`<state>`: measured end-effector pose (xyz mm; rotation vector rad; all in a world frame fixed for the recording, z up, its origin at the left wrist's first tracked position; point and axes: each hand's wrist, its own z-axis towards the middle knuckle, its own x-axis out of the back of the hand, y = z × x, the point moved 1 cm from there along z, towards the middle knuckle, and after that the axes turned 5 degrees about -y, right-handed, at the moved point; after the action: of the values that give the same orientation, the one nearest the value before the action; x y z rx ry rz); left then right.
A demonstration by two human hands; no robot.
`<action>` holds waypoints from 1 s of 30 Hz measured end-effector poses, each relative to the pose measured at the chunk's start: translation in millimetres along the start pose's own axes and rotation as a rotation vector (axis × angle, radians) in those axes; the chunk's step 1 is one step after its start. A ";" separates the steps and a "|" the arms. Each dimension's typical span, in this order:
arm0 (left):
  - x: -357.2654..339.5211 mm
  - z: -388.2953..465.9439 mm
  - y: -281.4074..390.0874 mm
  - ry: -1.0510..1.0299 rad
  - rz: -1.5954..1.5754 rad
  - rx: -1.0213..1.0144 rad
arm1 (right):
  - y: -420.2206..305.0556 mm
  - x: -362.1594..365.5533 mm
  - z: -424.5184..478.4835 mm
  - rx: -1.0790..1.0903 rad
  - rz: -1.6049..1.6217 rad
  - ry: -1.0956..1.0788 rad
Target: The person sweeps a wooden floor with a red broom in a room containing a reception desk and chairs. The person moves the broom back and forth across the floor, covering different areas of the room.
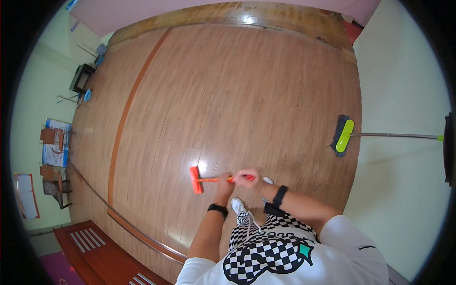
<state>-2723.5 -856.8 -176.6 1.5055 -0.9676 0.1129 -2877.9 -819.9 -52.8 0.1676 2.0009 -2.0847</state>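
Note:
Both of my hands are closed around the orange handle of a floor scrubbing brush (197,180), whose bristled orange head points to the left over the wood-look floor (228,107). My left hand (225,183) grips the handle nearer the head. On the red end part sits my right hand (248,178), slightly blurred. Whether the bristles touch the floor I cannot tell. To the right, a broom (344,136) with a lime-green head and dark grey bristles leans on the pale wall, its bristles at the floor.
A raised strip (142,238) crosses the lower left beside a reddish-brown wooden piece (89,249). Chairs (53,174), a black stool-like frame (82,78) and a blue basin (88,95) stand along the left wall. The pale wall (395,107) bounds the right.

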 end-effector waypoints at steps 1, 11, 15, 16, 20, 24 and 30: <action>9.6 -13.6 -16.4 0.025 -0.012 -0.007 | 11.3 -16.4 1.2 -0.028 -0.019 -0.041; -39.8 18.4 76.9 -0.094 0.028 -0.043 | -32.2 57.5 -18.5 -0.242 0.283 0.284; -84.1 50.8 166.4 -0.178 -0.024 -0.191 | -97.9 109.7 -44.0 0.139 0.173 0.438; -89.2 54.7 181.8 -0.169 -0.027 -0.269 | -114.4 111.9 -48.4 0.235 0.114 0.462; -95.3 64.7 204.3 -0.284 -0.052 -0.260 | -138.7 115.3 -56.0 0.260 0.062 0.414; -93.1 64.4 171.7 -0.207 0.024 -0.165 | -96.1 123.9 -47.2 0.186 0.028 0.383; -7.8 25.9 52.5 0.032 0.115 0.052 | -19.5 38.1 3.2 -0.098 -0.044 -0.008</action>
<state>-2772.7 -868.2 -146.0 1.4904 -1.0319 0.2457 -2919.4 -826.2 -43.4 0.0978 2.1148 -2.0039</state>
